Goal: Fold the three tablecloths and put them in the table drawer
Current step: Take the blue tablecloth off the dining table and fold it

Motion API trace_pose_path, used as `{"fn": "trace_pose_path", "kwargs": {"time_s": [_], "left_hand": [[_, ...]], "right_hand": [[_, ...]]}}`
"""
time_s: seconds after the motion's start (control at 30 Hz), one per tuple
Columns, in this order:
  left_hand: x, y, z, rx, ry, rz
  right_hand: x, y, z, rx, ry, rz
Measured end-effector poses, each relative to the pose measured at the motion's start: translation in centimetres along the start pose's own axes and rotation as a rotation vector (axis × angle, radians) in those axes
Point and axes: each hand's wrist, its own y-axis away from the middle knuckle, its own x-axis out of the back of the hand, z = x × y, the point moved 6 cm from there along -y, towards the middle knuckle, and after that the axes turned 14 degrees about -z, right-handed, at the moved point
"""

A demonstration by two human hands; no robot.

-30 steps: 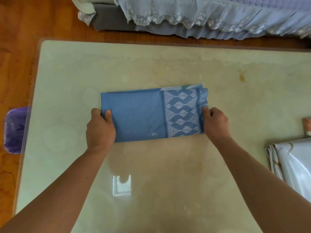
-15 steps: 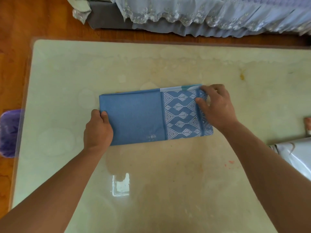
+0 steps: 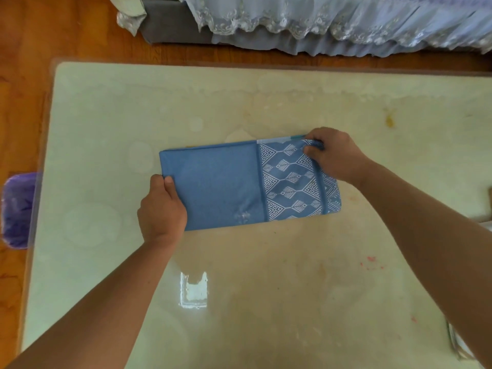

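Glossy cream table (image 3: 266,102) under me, wood floor (image 3: 24,75) round it, lacy blue bedding (image 3: 346,20) across the top. Mid-table lies the blue cloth (image 3: 221,187), folded into a long rectangle, plain on its left part, white geometric pattern on its right. My left hand (image 3: 161,211) pinches the near-left edge, thumb on top, fingers tucked under. My right hand (image 3: 335,155) is closed on the far-right corner, thumb pressing the patterned band. Purple bin (image 3: 17,209) pokes out past the table's left edge. White folded edge (image 3: 458,344) shows at bottom right.
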Motion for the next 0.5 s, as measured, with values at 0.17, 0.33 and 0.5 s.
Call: {"fn": "trace_pose_path", "kwargs": {"time_s": [0.17, 0.33, 0.5], "left_hand": [[0.2, -0.6, -0.1, 0.113, 0.041, -0.065], [2.9, -2.3, 2.9, 0.05, -0.161, -0.059], [2.8, -4.4, 5.2, -0.282, -0.144, -0.071]], "right_hand": [[-0.1, 0.0, -1.2, 0.148, 0.25, 0.145], [0.0, -0.6, -2.4, 0.278, 0.509, 0.146], [-0.6, -0.5, -2.1, 0.275, 0.6, 0.187]]}}
